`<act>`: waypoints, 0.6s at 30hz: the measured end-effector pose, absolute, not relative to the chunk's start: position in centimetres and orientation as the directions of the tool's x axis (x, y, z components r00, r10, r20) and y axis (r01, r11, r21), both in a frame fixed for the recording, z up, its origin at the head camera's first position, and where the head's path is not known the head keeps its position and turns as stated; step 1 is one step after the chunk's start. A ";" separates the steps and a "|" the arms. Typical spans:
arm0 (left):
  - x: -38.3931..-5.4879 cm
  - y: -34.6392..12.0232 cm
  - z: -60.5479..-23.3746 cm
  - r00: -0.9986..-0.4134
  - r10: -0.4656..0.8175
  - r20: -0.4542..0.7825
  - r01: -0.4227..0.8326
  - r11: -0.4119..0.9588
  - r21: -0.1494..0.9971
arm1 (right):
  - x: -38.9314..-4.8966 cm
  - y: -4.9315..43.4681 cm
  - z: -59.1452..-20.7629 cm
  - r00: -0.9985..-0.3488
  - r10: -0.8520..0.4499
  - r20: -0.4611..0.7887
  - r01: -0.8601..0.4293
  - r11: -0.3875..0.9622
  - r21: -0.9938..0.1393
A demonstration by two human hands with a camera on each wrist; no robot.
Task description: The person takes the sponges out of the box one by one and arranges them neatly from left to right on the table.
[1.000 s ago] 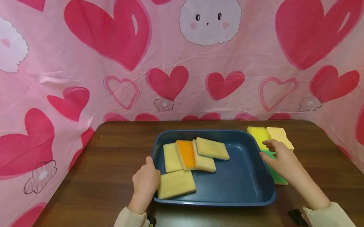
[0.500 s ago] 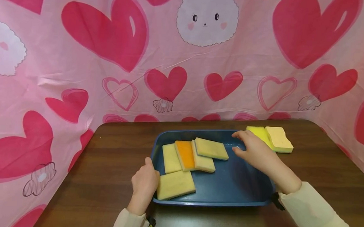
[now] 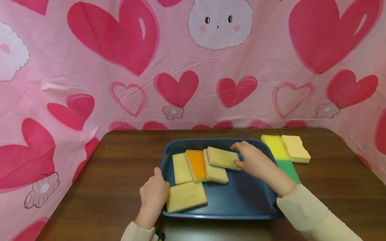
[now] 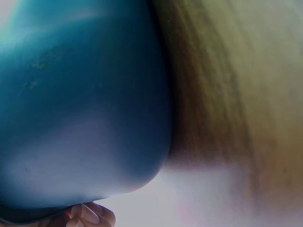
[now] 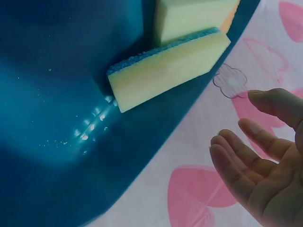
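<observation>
I count: one blue rectangular tray [image 3: 221,217]. Inside: four pale-yellow sponges [image 3: 187,197], one orange-faced sponge [image 3: 196,165]. Outside: one bright-yellow sponge [image 3: 273,147], one wavy-edged cream sponge [image 3: 296,148], one green sponge [image 3: 288,170].

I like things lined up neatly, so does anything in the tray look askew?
Yes, mildly: in the blue tray, the upper pale sponge overlaps the lower pale sponge at a different angle, so the row looks uneven. Bright specks also dot the tray; glare or droplets, I can't tell.

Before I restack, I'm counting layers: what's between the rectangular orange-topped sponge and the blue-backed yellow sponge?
A rectangular pale yellow sponge, in the head view.
</observation>
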State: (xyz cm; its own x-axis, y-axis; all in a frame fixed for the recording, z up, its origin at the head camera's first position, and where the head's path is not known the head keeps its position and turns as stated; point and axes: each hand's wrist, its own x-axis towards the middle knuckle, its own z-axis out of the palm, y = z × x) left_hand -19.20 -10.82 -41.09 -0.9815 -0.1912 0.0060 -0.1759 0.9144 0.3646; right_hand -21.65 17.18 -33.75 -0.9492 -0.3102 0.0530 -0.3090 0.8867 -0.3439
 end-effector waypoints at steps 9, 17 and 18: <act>-19.1 -10.9 -41.0 -0.981 -0.194 0.018 -0.174 0.915 0.365 | -23.6 16.4 -34.6 -0.944 -0.330 -0.026 -0.311 0.911 -0.272; -19.1 -10.7 -41.1 -0.981 -0.195 0.019 -0.175 0.914 0.365 | -24.3 15.7 -36.5 -0.938 -0.334 -0.094 -0.305 0.923 -0.236; -19.1 -10.7 -41.1 -0.980 -0.197 0.022 -0.175 0.914 0.365 | -24.3 15.7 -36.7 -0.939 -0.328 -0.101 -0.297 0.925 -0.238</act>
State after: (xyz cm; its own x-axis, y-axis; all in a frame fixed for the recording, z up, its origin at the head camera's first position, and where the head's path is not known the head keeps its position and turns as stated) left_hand -19.14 -10.72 -41.11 -0.9802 -0.1967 0.0217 -0.1754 0.9142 0.3653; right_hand -24.34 15.65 -36.71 -0.9393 -0.3278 -0.1010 -0.2972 0.9248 -0.2376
